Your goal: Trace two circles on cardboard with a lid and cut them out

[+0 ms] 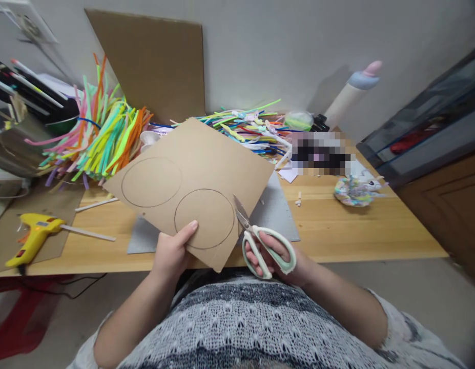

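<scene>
1. Cardboard sheet (218, 159): in the head view, it is held tilted above the near edge of the wooden table (329, 241), over a grey cutting mat (285, 215). It bears a left circle (151, 182) and a nearer right circle (204, 215), both drawn in dark line.
2. Left hand (172, 250): gripping the sheet's near edge, thumb on top, inside the right circle.
3. Right hand (276, 247): gripping scissors (248, 225), fingers through the handles; one blade overlies the sheet beside the right circle.
4. Far left: bundled pipe cleaners (106, 136); near left: a yellow glue gun (39, 228).
</scene>
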The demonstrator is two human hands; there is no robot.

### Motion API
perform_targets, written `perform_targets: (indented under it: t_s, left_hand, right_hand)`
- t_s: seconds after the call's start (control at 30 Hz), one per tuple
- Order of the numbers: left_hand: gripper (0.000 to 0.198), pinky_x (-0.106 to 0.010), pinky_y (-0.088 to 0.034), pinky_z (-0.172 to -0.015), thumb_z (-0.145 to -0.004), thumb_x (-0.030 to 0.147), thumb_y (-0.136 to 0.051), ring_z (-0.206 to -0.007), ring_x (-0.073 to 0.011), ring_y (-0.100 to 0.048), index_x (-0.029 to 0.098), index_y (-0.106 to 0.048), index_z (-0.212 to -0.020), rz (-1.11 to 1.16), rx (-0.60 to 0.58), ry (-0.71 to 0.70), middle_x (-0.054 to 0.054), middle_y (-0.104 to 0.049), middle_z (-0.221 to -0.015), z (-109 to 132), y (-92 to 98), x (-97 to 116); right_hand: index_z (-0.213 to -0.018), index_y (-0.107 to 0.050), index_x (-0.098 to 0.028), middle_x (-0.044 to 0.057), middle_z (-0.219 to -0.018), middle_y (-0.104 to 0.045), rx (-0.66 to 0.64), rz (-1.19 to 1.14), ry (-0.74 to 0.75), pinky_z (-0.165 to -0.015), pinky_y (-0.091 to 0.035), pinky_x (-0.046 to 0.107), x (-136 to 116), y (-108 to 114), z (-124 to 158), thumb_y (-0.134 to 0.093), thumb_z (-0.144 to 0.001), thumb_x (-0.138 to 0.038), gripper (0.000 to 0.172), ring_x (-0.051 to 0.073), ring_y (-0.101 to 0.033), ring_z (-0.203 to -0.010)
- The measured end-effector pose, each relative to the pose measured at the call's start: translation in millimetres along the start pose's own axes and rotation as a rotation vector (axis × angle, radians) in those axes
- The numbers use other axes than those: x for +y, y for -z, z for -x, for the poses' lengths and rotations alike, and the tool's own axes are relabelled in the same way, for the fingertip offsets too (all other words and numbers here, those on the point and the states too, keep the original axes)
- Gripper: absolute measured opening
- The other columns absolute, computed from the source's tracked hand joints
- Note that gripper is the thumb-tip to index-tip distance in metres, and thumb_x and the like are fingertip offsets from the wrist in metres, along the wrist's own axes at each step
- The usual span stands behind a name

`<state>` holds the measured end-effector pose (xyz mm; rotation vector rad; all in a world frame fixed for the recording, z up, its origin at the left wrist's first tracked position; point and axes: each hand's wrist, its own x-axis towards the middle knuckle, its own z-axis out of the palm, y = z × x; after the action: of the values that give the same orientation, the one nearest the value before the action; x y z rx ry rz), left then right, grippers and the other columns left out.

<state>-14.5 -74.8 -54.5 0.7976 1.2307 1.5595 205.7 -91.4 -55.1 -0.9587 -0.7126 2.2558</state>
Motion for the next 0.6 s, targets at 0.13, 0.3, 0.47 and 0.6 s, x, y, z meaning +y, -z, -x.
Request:
perform_targets:
  t_s: [0.13, 0.3, 0.47, 0.6]
  left_hand:
    - [0.051, -0.041, -0.044, -0.097, -0.061, 0.026, -0.079, -0.108, -0.0297, -0.058, 0.012, -0.064, -0.108, -0.118, -0.031, -0.01, -0.011, -0.068, -0.104, -1, 3.9, 10]
    - [0.052, -0.043, -0.043, -0.098, -0.06, 0.024, -0.079, -0.109, -0.0301, -0.056, 0.015, -0.063, -0.109, -0.112, -0.105, 0.01, -0.011, -0.068, -0.105, -4, 7.3, 15]
    - [0.053, -0.041, -0.048, -0.093, -0.062, 0.023, -0.078, -0.109, -0.0298, -0.057, 0.015, -0.061, -0.112, -0.056, -0.143, 0.044, -0.011, -0.069, -0.102, -5, 6.7, 12]
    - [0.054, -0.042, -0.046, -0.096, -0.063, 0.021, -0.077, -0.111, -0.0294, -0.056, 0.017, -0.06, -0.114, -0.064, -0.181, 0.039, -0.011, -0.069, -0.102, -9, 10.5, 12]
  right_hand:
    - [-0.081, -0.057, -0.014, -0.001, -0.059, -0.056, 0.03, 0.142, 0.012, -0.037, -0.034, 0.015, -13, 1, 6, -0.061, -0.074, -0.057, 0.044, 0.006, -0.051, -0.042]
    - [-0.084, -0.058, -0.014, 0.0, -0.062, -0.057, 0.037, 0.26, 0.073, -0.037, -0.035, 0.015, -23, 3, 8, -0.062, -0.074, -0.056, 0.043, 0.006, -0.051, -0.044]
    - [-0.085, -0.057, -0.014, 0.0, -0.063, -0.057, 0.056, 0.278, 0.101, -0.037, -0.035, 0.015, -26, 2, 2, -0.06, -0.075, -0.057, 0.044, 0.006, -0.051, -0.044]
    - [-0.084, -0.059, -0.013, 0.001, -0.063, -0.057, 0.029, 0.278, 0.078, -0.038, -0.036, 0.015, -27, 4, -2, -0.063, -0.071, -0.059, 0.048, 0.006, -0.052, -0.044]
